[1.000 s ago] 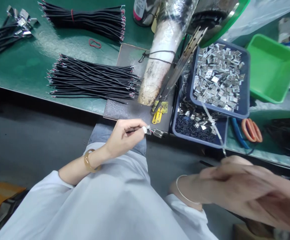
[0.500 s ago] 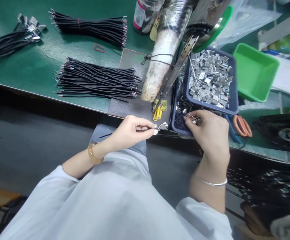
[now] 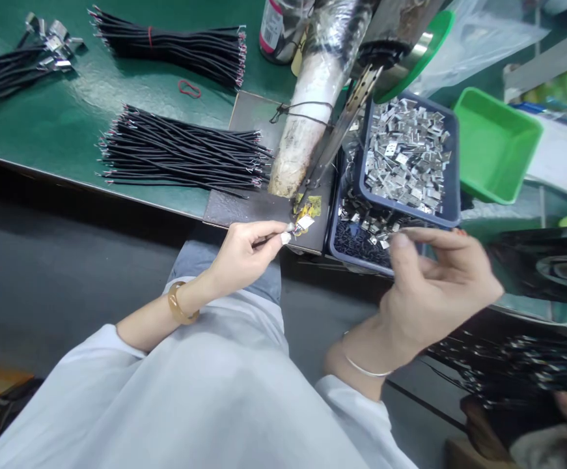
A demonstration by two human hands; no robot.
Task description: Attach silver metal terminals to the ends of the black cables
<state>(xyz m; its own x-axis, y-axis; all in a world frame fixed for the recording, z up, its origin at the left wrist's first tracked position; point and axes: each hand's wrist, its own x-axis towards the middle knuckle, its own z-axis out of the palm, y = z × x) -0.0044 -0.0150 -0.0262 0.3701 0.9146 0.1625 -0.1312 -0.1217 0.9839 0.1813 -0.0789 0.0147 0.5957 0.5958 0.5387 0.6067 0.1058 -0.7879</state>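
My left hand (image 3: 244,254) is closed in a pinch on a black cable, seen only as a short dark stretch between the fingers. A small silver metal piece (image 3: 305,223) sits at the cable's end, in front of yellow machine parts. My right hand (image 3: 437,286) is raised over the front of the lower bin (image 3: 361,262), thumb and forefinger brought together. Whatever they may hold is too small or blurred to make out. Loose metal pieces and short black bits lie in that bin. A blue tray (image 3: 454,169) above it holds many metal clips.
Two bundles of black cables, one loose (image 3: 180,150) and one banded (image 3: 176,52), lie on the green table. More cables with metal ends (image 3: 53,49) are at far left. A machine's white-wrapped arm (image 3: 307,117) rises mid-table. A green tray (image 3: 500,143) stands right.
My right hand has lifted out of the lower bin and moved right, blurred. My left hand has shifted slightly left and up, bringing the metal piece in front of the yellow parts.
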